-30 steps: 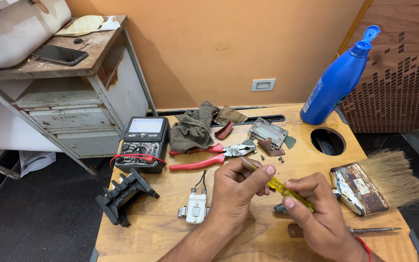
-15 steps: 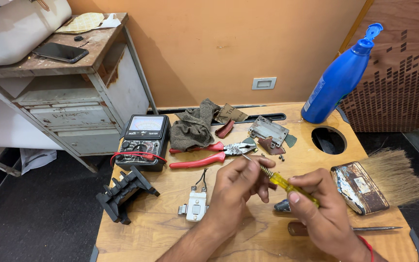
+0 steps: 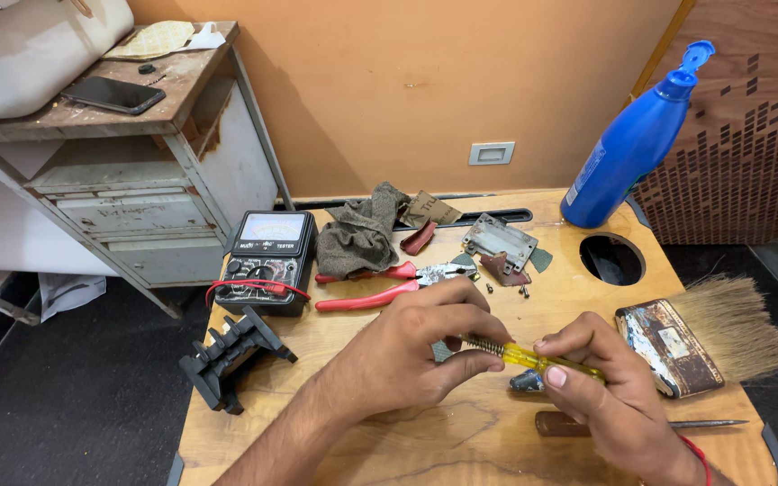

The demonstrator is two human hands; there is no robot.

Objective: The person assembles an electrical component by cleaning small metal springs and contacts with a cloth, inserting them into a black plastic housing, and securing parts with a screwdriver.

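Two bare forearms are seen, with no sleeves in view. No gloves or rings are worn on the left hand (image 3: 407, 351) or the right hand (image 3: 610, 391). A thin red thread band (image 3: 695, 450) is worn at the right wrist.

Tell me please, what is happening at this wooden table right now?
A person works with both hands over the wooden table. The right hand holds a yellow-handled screwdriver, and the left hand pinches something small at its tip, hidden by the fingers. Around them lie red-handled pliers, a multimeter, a grey rag, a wide paintbrush and a blue bottle.
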